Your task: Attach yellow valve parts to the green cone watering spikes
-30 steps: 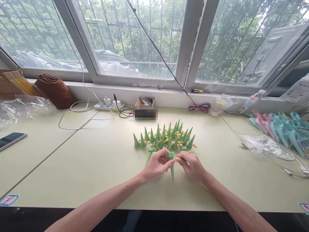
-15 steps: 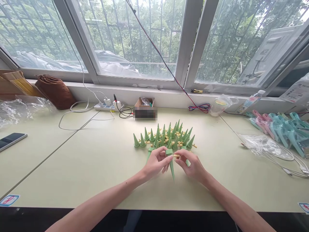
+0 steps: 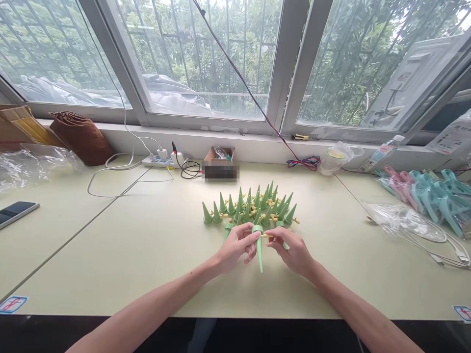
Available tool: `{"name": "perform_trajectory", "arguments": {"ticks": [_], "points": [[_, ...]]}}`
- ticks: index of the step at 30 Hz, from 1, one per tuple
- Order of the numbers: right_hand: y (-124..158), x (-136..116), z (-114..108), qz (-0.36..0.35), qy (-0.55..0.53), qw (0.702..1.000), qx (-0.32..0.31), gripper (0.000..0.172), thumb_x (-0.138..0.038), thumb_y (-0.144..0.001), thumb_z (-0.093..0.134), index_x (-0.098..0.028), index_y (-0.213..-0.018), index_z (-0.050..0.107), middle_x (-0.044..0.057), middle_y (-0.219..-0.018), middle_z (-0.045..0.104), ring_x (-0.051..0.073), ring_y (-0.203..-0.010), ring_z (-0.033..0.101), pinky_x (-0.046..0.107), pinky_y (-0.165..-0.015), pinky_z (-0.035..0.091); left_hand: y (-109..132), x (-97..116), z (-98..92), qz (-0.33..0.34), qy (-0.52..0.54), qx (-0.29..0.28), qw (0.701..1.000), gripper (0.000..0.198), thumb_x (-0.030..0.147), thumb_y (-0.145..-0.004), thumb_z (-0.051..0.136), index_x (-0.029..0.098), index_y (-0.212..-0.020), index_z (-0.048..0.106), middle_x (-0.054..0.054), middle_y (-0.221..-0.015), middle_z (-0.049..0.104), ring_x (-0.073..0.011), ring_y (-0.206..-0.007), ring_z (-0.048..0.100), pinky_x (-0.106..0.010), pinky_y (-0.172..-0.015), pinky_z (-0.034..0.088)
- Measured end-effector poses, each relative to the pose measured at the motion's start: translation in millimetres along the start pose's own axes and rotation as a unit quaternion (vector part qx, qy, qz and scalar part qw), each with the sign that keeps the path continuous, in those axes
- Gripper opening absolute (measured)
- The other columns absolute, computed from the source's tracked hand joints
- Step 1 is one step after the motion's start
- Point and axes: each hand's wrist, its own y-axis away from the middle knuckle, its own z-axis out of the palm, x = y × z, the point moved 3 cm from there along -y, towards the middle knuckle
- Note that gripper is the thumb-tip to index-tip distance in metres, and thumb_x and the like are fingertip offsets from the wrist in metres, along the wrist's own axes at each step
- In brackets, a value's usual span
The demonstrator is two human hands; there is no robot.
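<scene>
My left hand is closed on a green plant watering spike, thumb and fingers near its wide capped end. The spike points down, nearly upright, its tip hanging free. Between the fingertips of my right hand is a small pale yellow valve, partly covered by them. It meets the side of the spike just below the cap; whether it sits in a hole there I cannot tell. Right behind my hands stands a cluster of similar green spikes, tips up, with yellow valves among them.
A small open box stands behind the cluster by the sill. Teal and pink clips and a white cable lie at the right. At the left are a phone, a power strip and a brown bag.
The held spike has swung a little to the left at its tip and hangs straighter. The yellow valve has shifted slightly left with it. Both hands keep their grip.
</scene>
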Motion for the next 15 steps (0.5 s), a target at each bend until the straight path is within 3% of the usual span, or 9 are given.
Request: {"name": "perform_trajectory", "arguments": {"ticks": [3, 11, 15], "points": [[1.2, 1.7, 0.1, 0.005, 0.009, 1.000, -0.002, 0.016, -0.031, -0.102, 0.051, -0.020, -0.103, 0.063, 0.003, -0.073, 0.064, 0.014, -0.059, 0.057, 0.025, -0.055, 0.047, 2.1, 3.0, 3.5, 0.012, -0.042, -0.014, 0.999, 0.031, 0.047, -0.088, 0.066, 0.017, -0.088, 0.056, 0.006, -0.055, 0.052, -0.0068, -0.038, 0.046, -0.021, -0.040, 0.039], [0.5, 3.4, 1.1, 0.045, 0.018, 0.998, -0.026, 0.038, -0.033, -0.105, 0.041, -0.019, -0.072, 0.056, -0.002, -0.054, 0.051, 0.011, -0.046, 0.044, 0.024, -0.048, 0.035, 8.3, -0.7, 5.8, 0.085, -0.178, -0.023, 0.980, 0.025, 0.040, -0.092, 0.062, 0.016, -0.093, 0.054, 0.007, -0.054, 0.048, -0.0076, -0.042, 0.047, -0.022, -0.045, 0.042], [-1.1, 1.4, 0.7, 0.060, 0.020, 0.998, -0.020, 0.039, -0.033, -0.105, 0.041, -0.020, -0.070, 0.054, -0.002, -0.054, 0.051, 0.011, -0.048, 0.045, 0.024, -0.049, 0.036, 7.5, 1.4, 6.9, 0.080, -0.158, -0.023, 0.984, 0.024, 0.039, -0.094, 0.060, 0.017, -0.092, 0.052, 0.006, -0.056, 0.049, -0.0080, -0.043, 0.049, -0.022, -0.045, 0.043]]}}
